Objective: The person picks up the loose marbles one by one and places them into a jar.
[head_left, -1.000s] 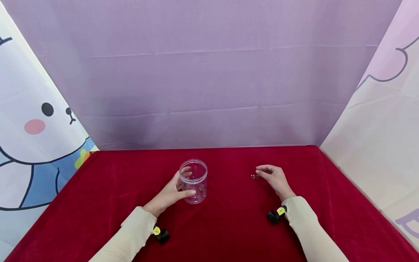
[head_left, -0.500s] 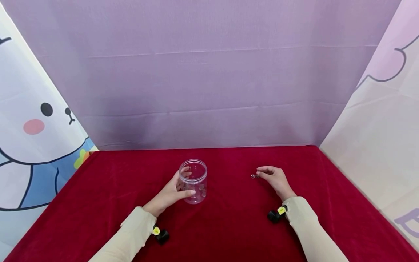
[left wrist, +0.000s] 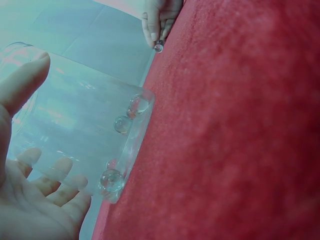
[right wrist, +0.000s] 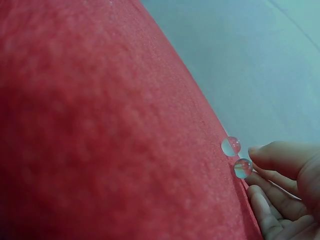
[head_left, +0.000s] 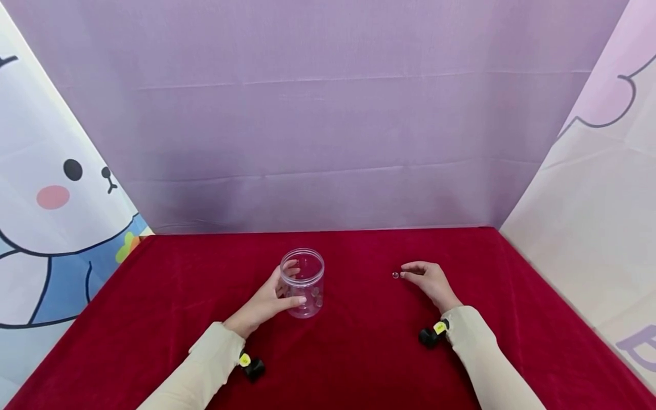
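Observation:
My left hand (head_left: 266, 302) holds a clear plastic jar (head_left: 303, 285) from its left side, thumb in front and fingers behind. The jar is upright and lidless. Several clear glass marbles (left wrist: 112, 180) lie at its bottom in the left wrist view. To the right, my right hand (head_left: 429, 282) is low over the cloth, its thumb and fingertips pinching a clear marble (right wrist: 243, 168). Beside that one, a second marble (right wrist: 231, 146) rests on the cloth, just left of the fingertips in the head view.
Red velvety cloth (head_left: 359, 353) covers the table. A purple curtain (head_left: 328, 125) hangs behind the far edge. Printed cloths stand on both sides, the left one with a cartoon animal (head_left: 56, 188).
The right fingers have closed in on the nearer marble, which they now hide in the head view; the other marble is in the same place. The left hand and jar stay put.

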Demonstrator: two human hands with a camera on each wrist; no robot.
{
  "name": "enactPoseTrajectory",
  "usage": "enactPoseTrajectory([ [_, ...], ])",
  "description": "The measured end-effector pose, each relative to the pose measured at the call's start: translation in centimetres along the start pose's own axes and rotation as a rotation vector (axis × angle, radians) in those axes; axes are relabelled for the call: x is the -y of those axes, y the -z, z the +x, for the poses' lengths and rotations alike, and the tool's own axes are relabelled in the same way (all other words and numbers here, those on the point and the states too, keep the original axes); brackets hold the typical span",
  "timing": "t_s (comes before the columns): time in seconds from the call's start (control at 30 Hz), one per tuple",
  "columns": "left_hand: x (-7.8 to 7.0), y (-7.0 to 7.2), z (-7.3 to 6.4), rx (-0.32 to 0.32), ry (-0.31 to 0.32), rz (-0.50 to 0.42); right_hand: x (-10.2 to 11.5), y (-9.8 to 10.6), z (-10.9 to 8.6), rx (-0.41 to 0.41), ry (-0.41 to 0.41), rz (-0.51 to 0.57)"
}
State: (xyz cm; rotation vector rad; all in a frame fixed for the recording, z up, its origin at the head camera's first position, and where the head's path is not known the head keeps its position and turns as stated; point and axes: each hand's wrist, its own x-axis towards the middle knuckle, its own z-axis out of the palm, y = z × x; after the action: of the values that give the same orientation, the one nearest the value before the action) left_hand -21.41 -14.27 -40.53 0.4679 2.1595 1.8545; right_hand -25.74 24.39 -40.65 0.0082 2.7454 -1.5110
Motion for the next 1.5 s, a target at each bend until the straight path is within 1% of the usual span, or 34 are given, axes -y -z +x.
enactPoseTrajectory([
  [0.1,0.01,0.07,0.09,0.005,-0.008,0.006,-0.01,-0.02,0.07,-0.003,0.013,-0.014],
  [0.37,-0.06,0.00,0.17,-0.003,0.009,-0.001,0.08,-0.03,-0.02,0.007,0.024,-0.052],
  [0.83,-0.16,-0.06,0.19,-0.006,0.017,-0.001,-0.16,-0.07,0.19,-0.005,0.046,-0.077],
  [1.0,-0.17,-0.02,0.21,-0.007,0.014,0.005,-0.10,-0.15,0.27,-0.020,0.049,-0.086],
  [1.3,0.06,0.06,0.18,-0.001,0.008,0.005,0.09,-0.29,0.21,-0.044,0.081,-0.123],
  [1.5,0.02,-0.01,-0.01,0.003,0.009,0.005,0.10,-0.38,0.08,-0.067,0.077,-0.149],
])
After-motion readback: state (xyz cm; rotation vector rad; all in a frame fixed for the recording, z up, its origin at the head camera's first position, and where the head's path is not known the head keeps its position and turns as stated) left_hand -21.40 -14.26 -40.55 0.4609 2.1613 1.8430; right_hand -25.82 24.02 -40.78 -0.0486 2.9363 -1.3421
